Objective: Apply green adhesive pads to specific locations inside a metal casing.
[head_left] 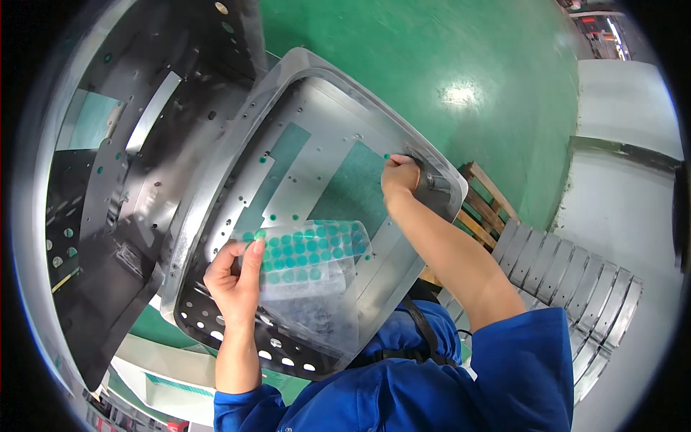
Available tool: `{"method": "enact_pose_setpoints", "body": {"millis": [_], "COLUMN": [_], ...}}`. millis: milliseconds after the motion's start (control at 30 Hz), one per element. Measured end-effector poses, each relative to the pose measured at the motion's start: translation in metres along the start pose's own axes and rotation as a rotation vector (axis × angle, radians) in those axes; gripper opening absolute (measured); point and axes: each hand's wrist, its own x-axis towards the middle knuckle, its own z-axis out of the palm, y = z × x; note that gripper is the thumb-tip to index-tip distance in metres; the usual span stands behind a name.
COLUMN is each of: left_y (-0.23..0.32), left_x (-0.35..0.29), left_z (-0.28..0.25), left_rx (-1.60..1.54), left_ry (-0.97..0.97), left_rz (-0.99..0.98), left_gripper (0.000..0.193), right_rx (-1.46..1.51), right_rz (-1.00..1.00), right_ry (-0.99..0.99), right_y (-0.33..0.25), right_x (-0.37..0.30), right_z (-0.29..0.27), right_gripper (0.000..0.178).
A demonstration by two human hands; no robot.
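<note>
My left hand (236, 281) pinches the left edge of a clear sheet of green round stickers (312, 243) between thumb and fingers. Several rows of dots show on it, and translucent backing sheets (309, 320) hang below. My right hand (400, 176) reaches to the right part of a grey metal housing (338, 108), its fingers closed. At its fingertips sits a small green round sticker (386, 156); whether it touches the metal I cannot tell. Other green dots (273, 217) are on the housing's face, among small holes and rectangular cut-outs.
Left of the housing stands a dark, curved metal shell (144, 165) with holes and slots. A wooden pallet (484, 205) and stacked ribbed metal parts (576, 281) lie on the right. Beyond spreads a green floor (403, 50), with a pale wall (619, 187) at far right.
</note>
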Motion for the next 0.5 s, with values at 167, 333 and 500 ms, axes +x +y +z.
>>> {"method": "enact_pose_setpoints", "body": {"millis": [167, 333, 500], "left_y": [0.006, 0.016, 0.009], "left_x": [-0.008, -0.032, -0.062], "left_z": [-0.005, -0.013, -0.025], "left_rx": [0.008, -0.001, -0.068], "left_ry": [0.036, 0.126, 0.251], "left_rz": [0.046, 0.043, 0.008], "left_gripper": [0.012, 0.013, 0.012], "right_rx": [-0.185, -0.39, -0.498], "right_rz": [-0.093, -0.167, -0.283], "right_ry": [-0.144, -0.254, -0.321], "right_y": [-0.005, -0.018, -0.009], "right_x": [-0.019, -0.034, -0.025], "right_z": [-0.005, -0.015, -0.006], "right_gripper": [0.032, 0.047, 0.051]}}
